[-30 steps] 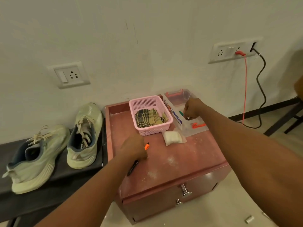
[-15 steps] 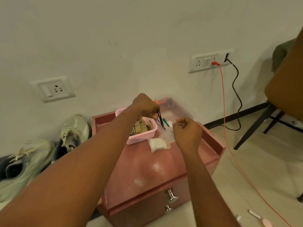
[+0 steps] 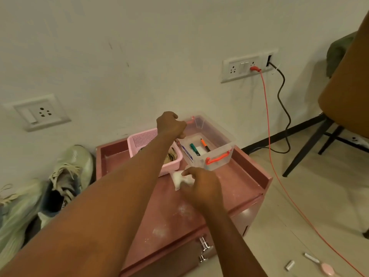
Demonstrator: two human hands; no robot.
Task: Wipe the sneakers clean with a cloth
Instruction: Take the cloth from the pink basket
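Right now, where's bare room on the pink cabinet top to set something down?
Free: the front of the cabinet top, between the right hand and the front edge; the back-left corner beside the pink basket. Crowded: the back, where basket and clear box stand, the white cloth before them.

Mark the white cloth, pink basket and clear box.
white cloth (image 3: 177, 179), head view, exposed left part.
pink basket (image 3: 142, 137), head view, back mesh wall.
clear box (image 3: 211, 126), head view, far wall.

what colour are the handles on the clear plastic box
Orange-red; the near handle of the clear box shows it best, head view.
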